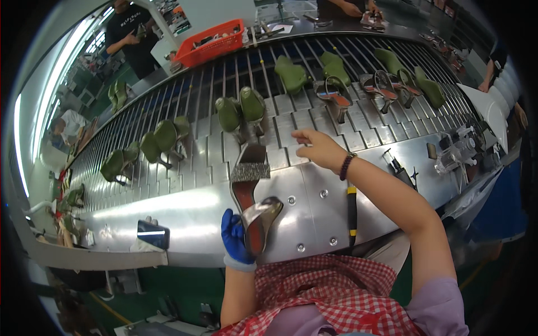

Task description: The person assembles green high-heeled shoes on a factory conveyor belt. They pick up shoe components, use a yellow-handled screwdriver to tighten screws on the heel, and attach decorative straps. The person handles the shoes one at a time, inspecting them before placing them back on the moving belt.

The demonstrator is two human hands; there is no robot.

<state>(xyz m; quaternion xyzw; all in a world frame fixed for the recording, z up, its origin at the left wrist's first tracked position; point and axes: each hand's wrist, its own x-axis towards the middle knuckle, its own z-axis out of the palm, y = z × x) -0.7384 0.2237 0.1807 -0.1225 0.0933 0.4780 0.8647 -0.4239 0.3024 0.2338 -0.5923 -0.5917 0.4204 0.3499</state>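
My left hand (pixel 238 238), in a blue glove with a pale cuff, grips a sandal (pixel 256 242) with a reddish-brown insole and a shiny silver band. Beyond that band stretches a glittery strap (pixel 250 172) with a dark toe end; whether it belongs to the same sandal I cannot tell. My bare right hand (pixel 319 148) hovers over the metal slats, fingers apart and holding nothing, a dark beaded bracelet at its wrist. Ahead of the left hand stand two green shoe lasts (pixel 240 109) with shoes on them.
A slatted metal conveyor (pixel 207 140) carries more green lasts (pixel 291 73) and strapped sandals (pixel 334 98). On the steel ledge lie a phone (pixel 153 234), a yellow-and-black tool (pixel 352 215) and a clear fixture (pixel 457 154). An orange basket (pixel 210 42) stands far left; people work beyond.
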